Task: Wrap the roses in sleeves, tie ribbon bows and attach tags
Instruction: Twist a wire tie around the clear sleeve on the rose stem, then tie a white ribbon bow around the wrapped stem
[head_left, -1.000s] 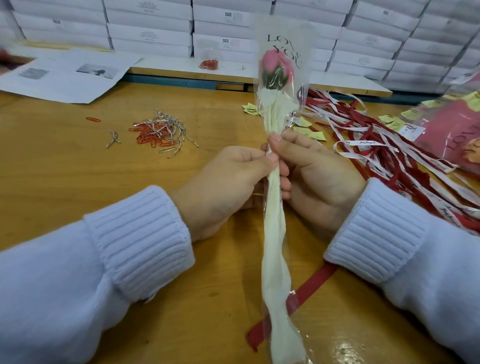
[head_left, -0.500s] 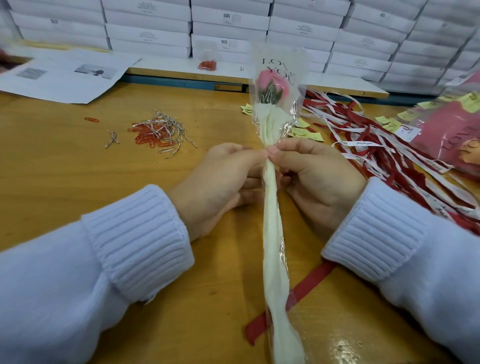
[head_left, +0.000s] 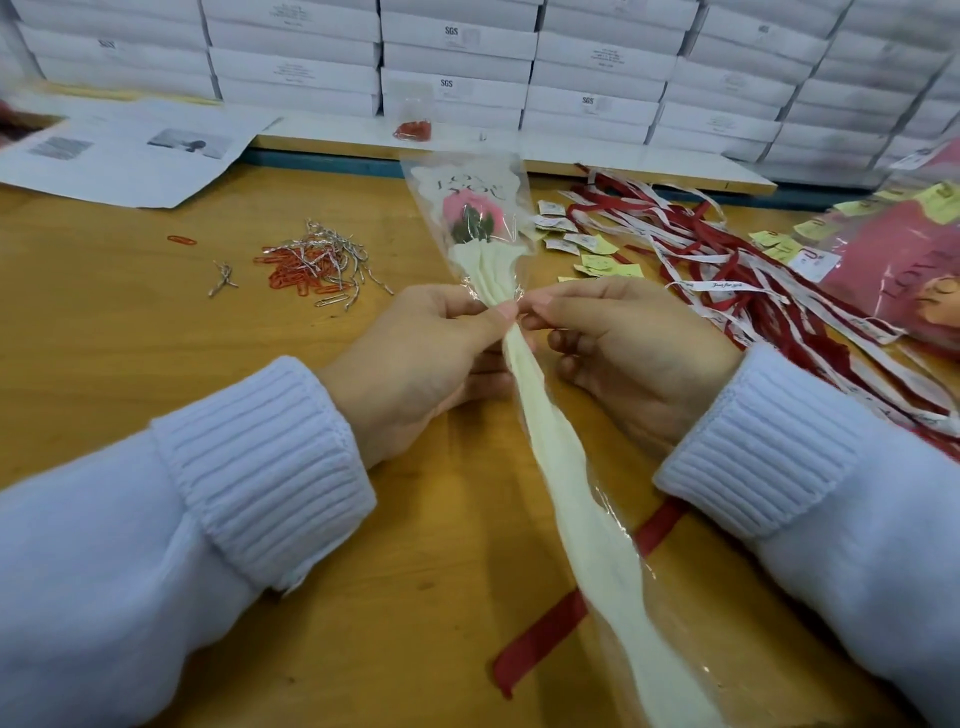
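While left hand (head_left: 415, 364) and right hand (head_left: 634, 353) pinch sleeve (head_left: 566, 467), rose (head_left: 470, 208) lies beyond.

The sleeve (head_left: 576, 519) runs off the bottom edge; box labels (head_left: 292, 69) are illegible.

SGS showing on several white boxes (head_left: 451, 31) stacked at twelve o'clock, LOVE YOU showing on the clear sleeve (head_left: 470, 184) toward twelve, LOV showing on a pink bag (head_left: 898, 270) at three o'clock, white ribbon (head_left: 727, 286) script staying too small to read
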